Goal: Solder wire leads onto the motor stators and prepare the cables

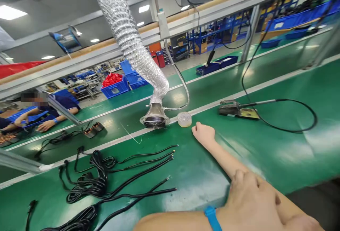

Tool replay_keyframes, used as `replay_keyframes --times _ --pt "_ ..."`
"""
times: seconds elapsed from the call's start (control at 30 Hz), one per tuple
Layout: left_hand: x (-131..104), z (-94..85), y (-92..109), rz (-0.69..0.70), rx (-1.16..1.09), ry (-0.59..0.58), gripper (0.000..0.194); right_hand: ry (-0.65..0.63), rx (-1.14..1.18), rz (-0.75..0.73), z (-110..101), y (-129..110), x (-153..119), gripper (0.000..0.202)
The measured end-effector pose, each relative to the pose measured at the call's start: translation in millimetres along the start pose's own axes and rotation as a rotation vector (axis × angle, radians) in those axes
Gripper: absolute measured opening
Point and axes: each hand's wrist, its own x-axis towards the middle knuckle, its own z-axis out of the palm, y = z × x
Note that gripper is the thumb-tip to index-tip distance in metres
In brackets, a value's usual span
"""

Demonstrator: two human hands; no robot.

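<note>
A foil duct (140, 52) hangs beside the clear tub (184, 119) on the worktop (289, 156), black cables (101, 167) nearby; right hand (204, 134) curled near the tub, left hand (252, 197) on right forearm (231, 162) — grip unclear — label (115, 91) on blue bin (122, 86) unreadable

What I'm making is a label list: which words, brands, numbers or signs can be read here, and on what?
None can be read.
Blue bin of red pieces: pale label, too blurred to read.
Blue bin at upper right: white patch, too small to read.
Dark blue tray: pale patch, too small to read.
</note>
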Motion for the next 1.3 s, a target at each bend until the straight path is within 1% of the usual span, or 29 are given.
replay_keyframes --times 0.07,0.1,0.13,0.2,0.23,0.33,0.4,0.43,0.53,0.6,0.67,0.8,0.87,0.9,1.0,1.07,1.13,1.23,1.3 --pt "5.2 -9.6 -5.2 -0.005 0.098 0.057 0.053 -0.006 -0.021 -0.011 1.6 -0.7 -1.0 0.028" --pt "9.1 -13.3 -9.0 -0.032 0.164 0.099 0.05 -0.01 -0.029 -0.02 2.5 -0.9 -1.4 0.028" --pt "12.3 -15.3 -12.0 -0.066 0.221 0.132 0.047 -0.013 -0.034 -0.029 3.3 -0.9 -1.8 0.028" --pt "12.9 -14.0 -12.7 -0.09 0.262 0.153 0.044 -0.017 -0.041 -0.041 4.7 -0.9 -2.5 0.027" --pt "9.7 -11.1 -9.6 -0.068 0.245 0.139 0.045 -0.018 -0.045 -0.043 5.1 -0.9 -2.8 0.027" --pt "-7.1 -1.4 5.7 0.065 0.134 0.066 0.052 -0.021 -0.055 -0.04 5.7 -1.2 -3.4 0.026" --pt "-13.4 0.2 11.2 0.124 0.085 0.02 0.054 -0.021 -0.06 -0.039 5.8 -1.6 -3.9 0.025" --pt "-13.0 -1.0 10.7 0.123 0.092 0.019 0.053 -0.022 -0.062 -0.038 5.8 -1.8 -4.1 0.024" --pt "-2.0 -7.5 0.2 0.013 0.237 0.113 0.046 -0.025 -0.062 -0.037 5.9 -1.9 -4.9 0.024" --pt "3.0 -8.6 -5.1 -0.057 0.31 0.164 0.042 -0.026 -0.058 -0.033 6.0 -1.5 -5.1 0.024" --pt "-1.0 -5.0 -3.0 -0.046 0.273 0.141 0.043 -0.025 -0.051 -0.027 6.4 -0.9 -4.9 0.024" --pt "-19.0 4.6 11.0 0.094 0.122 0.03 0.051 -0.026 -0.032 -0.018 7.5 -0.1 -4.1 0.023" --pt "-17.7 3.1 9.6 0.114 0.13 0.02 0.049 -0.028 -0.023 -0.013 7.8 -0.1 -4.1 0.023" --pt "-13.4 0.4 5.9 0.093 0.158 0.041 0.046 -0.028 -0.018 -0.01 7.7 -0.1 -4.4 0.023" --pt "3.1 -8.5 -8.4 -0.024 0.257 0.143 0.037 -0.025 0.002 0.004 6.7 0.2 -5.6 0.024" --pt "5.9 -9.0 -11.1 -0.063 0.256 0.162 0.035 -0.023 0.018 0.015 5.4 0.7 -6.2 0.025" --pt "-2.3 -2.6 -4.9 -0.037 0.188 0.123 0.037 -0.025 0.034 0.029 4.1 1.2 -6.3 0.026" --pt "-22.0 12.2 9.9 0.036 0.058 0.025 0.042 -0.037 0.06 0.054 2.1 2.1 -5.0 0.026" --pt "-26.8 16.6 12.4 0.066 0.024 -0.023 0.042 -0.048 0.077 0.073 0.8 2.8 -4.0 0.026"
